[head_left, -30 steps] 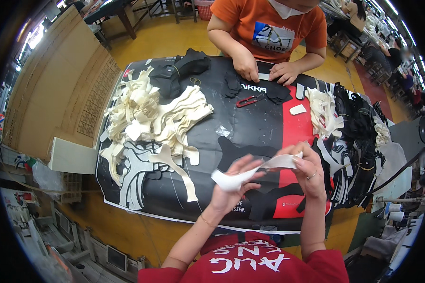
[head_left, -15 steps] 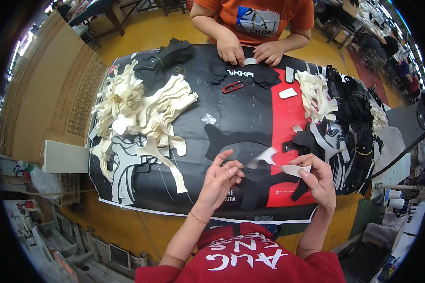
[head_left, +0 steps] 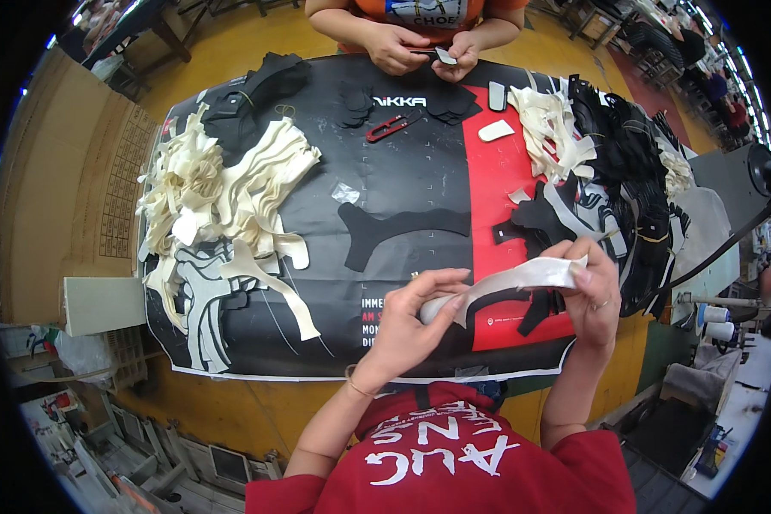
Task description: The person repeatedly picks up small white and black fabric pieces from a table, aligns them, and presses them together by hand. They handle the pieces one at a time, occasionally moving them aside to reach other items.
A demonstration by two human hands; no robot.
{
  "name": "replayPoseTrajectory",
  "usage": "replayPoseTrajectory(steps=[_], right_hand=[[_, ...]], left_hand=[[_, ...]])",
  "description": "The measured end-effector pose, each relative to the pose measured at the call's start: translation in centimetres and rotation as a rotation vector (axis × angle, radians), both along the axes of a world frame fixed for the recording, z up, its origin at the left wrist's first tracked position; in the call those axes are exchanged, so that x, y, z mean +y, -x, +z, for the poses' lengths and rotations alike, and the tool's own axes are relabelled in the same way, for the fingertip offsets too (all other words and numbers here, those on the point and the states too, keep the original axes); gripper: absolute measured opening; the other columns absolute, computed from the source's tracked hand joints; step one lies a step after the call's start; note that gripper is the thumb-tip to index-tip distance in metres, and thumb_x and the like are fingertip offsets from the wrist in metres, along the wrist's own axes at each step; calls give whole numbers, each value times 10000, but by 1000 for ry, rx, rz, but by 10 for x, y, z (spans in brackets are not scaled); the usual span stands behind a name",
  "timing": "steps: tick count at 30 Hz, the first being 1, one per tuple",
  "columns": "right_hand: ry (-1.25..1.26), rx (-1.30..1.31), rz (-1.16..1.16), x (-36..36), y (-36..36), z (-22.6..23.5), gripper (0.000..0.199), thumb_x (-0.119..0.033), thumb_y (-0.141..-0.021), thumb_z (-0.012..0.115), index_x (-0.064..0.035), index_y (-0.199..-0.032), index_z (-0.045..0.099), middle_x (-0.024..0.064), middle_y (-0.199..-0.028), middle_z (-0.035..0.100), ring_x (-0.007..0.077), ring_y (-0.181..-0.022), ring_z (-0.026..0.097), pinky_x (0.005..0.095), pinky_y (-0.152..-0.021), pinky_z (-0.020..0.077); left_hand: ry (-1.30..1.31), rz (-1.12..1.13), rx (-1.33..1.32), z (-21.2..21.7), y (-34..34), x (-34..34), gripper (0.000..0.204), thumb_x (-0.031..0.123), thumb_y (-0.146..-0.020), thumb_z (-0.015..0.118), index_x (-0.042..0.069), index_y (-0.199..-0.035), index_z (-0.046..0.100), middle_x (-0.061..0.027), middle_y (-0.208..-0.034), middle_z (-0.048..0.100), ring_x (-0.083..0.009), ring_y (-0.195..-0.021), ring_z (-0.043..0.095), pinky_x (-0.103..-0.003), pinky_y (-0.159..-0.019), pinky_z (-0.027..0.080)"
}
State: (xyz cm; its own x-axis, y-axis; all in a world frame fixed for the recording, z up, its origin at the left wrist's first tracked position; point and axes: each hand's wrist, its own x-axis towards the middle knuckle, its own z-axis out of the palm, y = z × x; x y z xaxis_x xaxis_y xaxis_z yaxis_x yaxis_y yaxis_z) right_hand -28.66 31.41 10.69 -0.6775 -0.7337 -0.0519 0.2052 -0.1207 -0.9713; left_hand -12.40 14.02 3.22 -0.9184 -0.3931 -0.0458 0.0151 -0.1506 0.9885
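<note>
A white curved strip of cloth-like material (head_left: 527, 275) is stretched between my hands above the near side of the table. My left hand (head_left: 420, 325) pinches its left end between thumb and fingers. At its other end, my right hand (head_left: 593, 295) grips the strip near the tip. Just beyond my hands a black Y-shaped cut piece (head_left: 394, 230) lies flat on the printed table cover. Below the strip another black piece shows only in part, the rest hidden by my hands and the strip.
Cream cut pieces (head_left: 261, 184) and grey-white ones with dark edges (head_left: 204, 300) are heaped at left. More cream (head_left: 552, 128) and black pieces (head_left: 630, 184) lie at right. Red-handled thread snips (head_left: 390, 128) rest near a co-worker's hands (head_left: 424, 53), which hold a small white piece.
My left hand has closed on the white strip's left end, and the strip is now drawn out between both hands. The table has shifted left and up in view; the co-worker's hands have lifted.
</note>
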Motion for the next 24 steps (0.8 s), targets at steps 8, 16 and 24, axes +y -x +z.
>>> replayPoseTrajectory(steps=[8, 16, 24], right_hand=[[-677, 893, -286, -2, 4, -13, 608, -182, -863, 783, 69, -1344, 508, 223, -1262, 600, 340, -1168, 599, 405, -1011, 465], [-645, 782, 648, -61, -17, -11, 472, -275, -823, 816, -26, -1200, 682, 152, -1100, 715, 302, -994, 695, 402, -876, 529], [-434, 406, 593, -145, 0, -63, 155, -58, -858, 698, 12, -994, 721, 149, -834, 725, 189, -765, 690, 328, -735, 524]], left_hand=[[-61, -44, -169, 1, -5, -14, 399, -13, -968, 628, -22, -1359, 553, -81, -1012, 727, -107, -921, 672, -255, -813, 528], [363, -19, -30, 19, -14, -17, 748, -100, -877, 609, 32, -1540, 289, -180, -900, 718, -355, -830, 728, -392, -746, 559], [672, 577, -221, -13, -56, -53, 536, 151, -818, 809, 40, -1306, 619, -118, -1038, 734, -251, -895, 691, -381, -873, 485]])
